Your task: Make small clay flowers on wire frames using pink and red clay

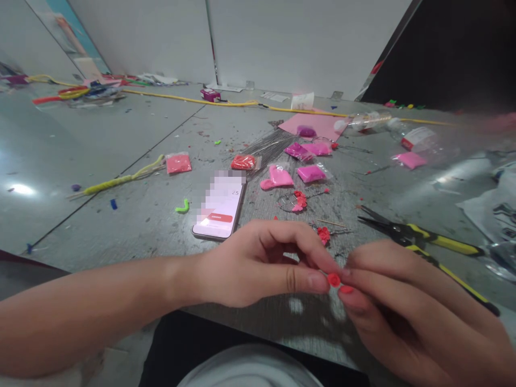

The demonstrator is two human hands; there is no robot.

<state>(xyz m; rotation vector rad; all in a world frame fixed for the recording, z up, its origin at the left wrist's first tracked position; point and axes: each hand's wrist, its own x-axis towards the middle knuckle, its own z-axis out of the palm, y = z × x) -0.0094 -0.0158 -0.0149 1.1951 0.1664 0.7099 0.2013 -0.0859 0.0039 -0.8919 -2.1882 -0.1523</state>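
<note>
Between its thumb and forefinger, my left hand [262, 263] pinches a small red clay piece [334, 279] with a round, rolled shape. My right hand [411, 306] is closed at the fingertips, with a flat red clay bit [346, 289] on its thumb tip, right beside the rolled piece. The fingertips of both hands nearly meet. Just beyond them lie a red clay flower [323, 235] on wires and a wire ring with red petals [299, 201]. A lit phone [221, 206] rests on the table behind my left hand.
Pliers with yellow-black handles [419, 234] lie at the right. Farther back are pink clay packets [311, 173], a red packet [178, 163], a bundle of thin wires [268, 150], plastic bottles [368, 121] and a yellow cable [173, 98]. A yellow-green wrapped stem [108, 184] lies at left.
</note>
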